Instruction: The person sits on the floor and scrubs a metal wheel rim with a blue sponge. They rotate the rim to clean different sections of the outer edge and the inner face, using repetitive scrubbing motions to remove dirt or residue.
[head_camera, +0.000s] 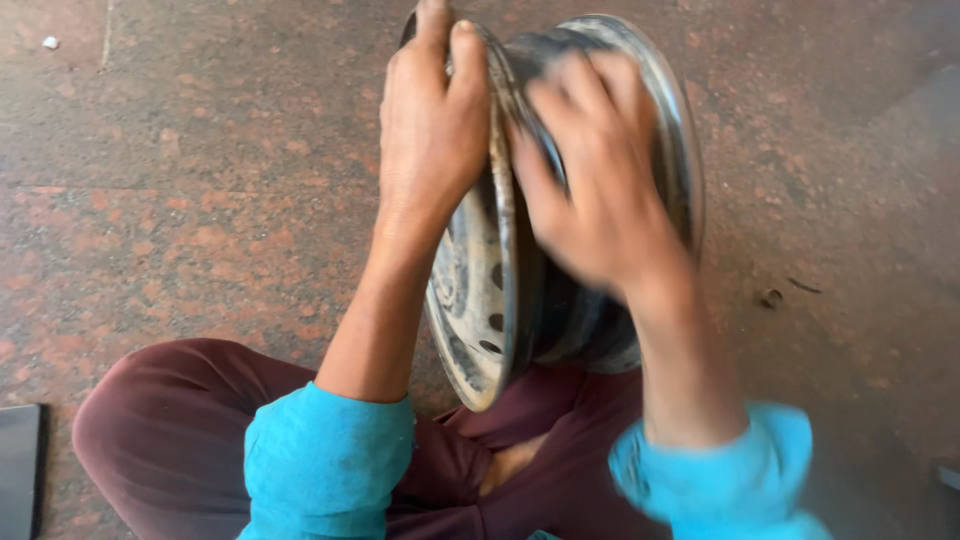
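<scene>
A worn grey steel wheel rim (480, 300) stands on its edge in front of me, resting against my crossed legs in maroon trousers (170, 430). My left hand (432, 120) grips the rim's upper left flange, fingers curled over the top edge. My right hand (590, 180) lies across the rim's barrel between the two flanges and is blurred by motion; I cannot tell whether anything is in it. Both forearms wear turquoise sleeves.
A stained reddish stone floor (200, 200) surrounds me. A small dark bit (771, 297) lies on the floor to the right of the rim. A dark flat object (18, 460) shows at the lower left edge, and a white speck (50, 42) at top left.
</scene>
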